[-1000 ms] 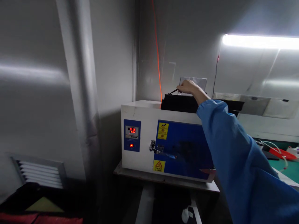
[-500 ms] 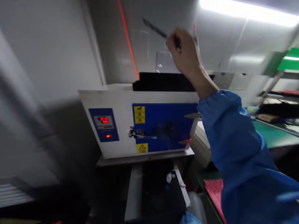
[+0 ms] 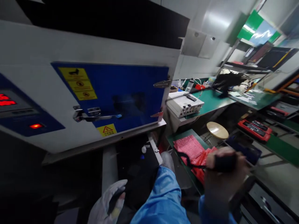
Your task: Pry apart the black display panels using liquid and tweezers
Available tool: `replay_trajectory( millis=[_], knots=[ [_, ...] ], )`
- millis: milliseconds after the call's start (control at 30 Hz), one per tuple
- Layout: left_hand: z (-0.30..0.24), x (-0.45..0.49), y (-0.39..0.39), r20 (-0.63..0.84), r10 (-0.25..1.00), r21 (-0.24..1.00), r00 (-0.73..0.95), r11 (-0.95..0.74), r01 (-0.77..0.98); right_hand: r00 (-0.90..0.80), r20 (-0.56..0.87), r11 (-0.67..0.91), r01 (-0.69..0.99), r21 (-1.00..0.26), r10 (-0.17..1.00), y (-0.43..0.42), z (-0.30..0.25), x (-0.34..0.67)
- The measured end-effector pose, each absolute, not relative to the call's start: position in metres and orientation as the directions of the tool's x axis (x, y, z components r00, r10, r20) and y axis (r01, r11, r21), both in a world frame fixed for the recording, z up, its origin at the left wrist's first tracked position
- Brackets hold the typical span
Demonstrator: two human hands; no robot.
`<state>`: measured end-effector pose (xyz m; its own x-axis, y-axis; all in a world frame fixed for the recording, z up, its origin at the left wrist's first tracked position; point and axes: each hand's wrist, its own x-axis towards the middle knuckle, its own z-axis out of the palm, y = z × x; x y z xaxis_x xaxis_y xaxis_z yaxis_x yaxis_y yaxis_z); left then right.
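My right hand is low at the right of my view, its blue sleeve coming up from the bottom edge. It is blurred and clenched around a dark tool, and a thin dark part sticks out of the fist to the left. The tool hangs in the air in front of me, above the floor and well apart from the oven. My left hand is at the bottom edge in a white glove, fingers curled toward something dark; I cannot tell whether it grips it. Just behind the right hand, a pink bubble-wrap sheet lies on a low green shelf, with red bags beside it. A round stool stands near that shelf. Up on the left is the white oven, its blue door shut, the latch handle across it and a red lamp lit. A black tray sits on top of it; its contents are hidden from here. On the green surface to the right stands a white device.
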<state>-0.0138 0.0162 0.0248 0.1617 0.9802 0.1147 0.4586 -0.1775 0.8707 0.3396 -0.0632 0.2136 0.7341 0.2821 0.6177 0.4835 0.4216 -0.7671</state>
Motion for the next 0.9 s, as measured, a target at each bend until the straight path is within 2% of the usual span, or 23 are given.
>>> replay_trajectory(
  millis=[67,133,167,233,300,333,433,500,633,733,833,900],
  knots=[
    [0.025,0.016,0.025,0.082,0.973,0.920,0.217,-0.158,0.359,0.823,0.485,0.442,0.333,-0.833,0.295,-0.064,0.173,0.311],
    [0.022,0.050,0.029,-0.024,0.948,0.993,0.318,-0.014,0.118,0.835,0.405,0.446,0.221,-0.867,0.373,-0.068,0.140,0.282],
    [0.019,0.066,0.029,-0.054,0.927,0.998,0.371,0.067,-0.022,0.805,0.439,0.434,0.257,-0.864,0.398,-0.071,0.128,0.269],
    [0.012,0.091,0.023,-0.140,0.863,0.944,0.485,0.265,-0.198,0.671,0.605,0.403,0.457,-0.793,0.429,-0.078,0.112,0.249],
    [0.006,0.104,0.011,-0.185,0.794,0.861,0.580,0.415,-0.294,0.439,0.744,0.366,0.671,-0.644,0.505,-0.084,0.107,0.238],
    [0.005,0.106,0.003,-0.191,0.773,0.850,0.604,0.438,-0.292,0.318,0.770,0.358,0.744,-0.564,0.553,-0.085,0.107,0.235],
    [0.014,0.105,-0.011,-0.200,0.767,0.817,0.610,0.474,-0.328,0.085,0.741,0.344,0.847,-0.406,0.666,-0.085,0.110,0.232],
    [0.028,0.109,-0.008,-0.243,0.784,0.677,0.571,0.559,-0.479,0.039,0.716,0.318,0.878,-0.357,0.697,-0.082,0.111,0.232],
    [0.064,0.121,0.013,-0.268,0.844,0.605,0.465,0.523,-0.601,-0.025,0.706,0.335,0.892,-0.305,0.708,-0.077,0.104,0.235],
    [0.087,0.121,0.022,-0.264,0.874,0.530,0.408,0.485,-0.696,0.048,0.747,0.348,0.864,-0.365,0.663,-0.075,0.093,0.241],
    [0.105,0.113,0.023,-0.247,0.867,0.487,0.433,0.497,-0.719,0.366,0.726,0.279,0.749,-0.601,0.582,-0.072,0.080,0.245],
    [0.113,0.108,0.023,-0.223,0.866,0.503,0.448,0.496,-0.708,0.607,0.579,0.198,0.578,-0.792,0.544,-0.070,0.075,0.249]
  ],
)
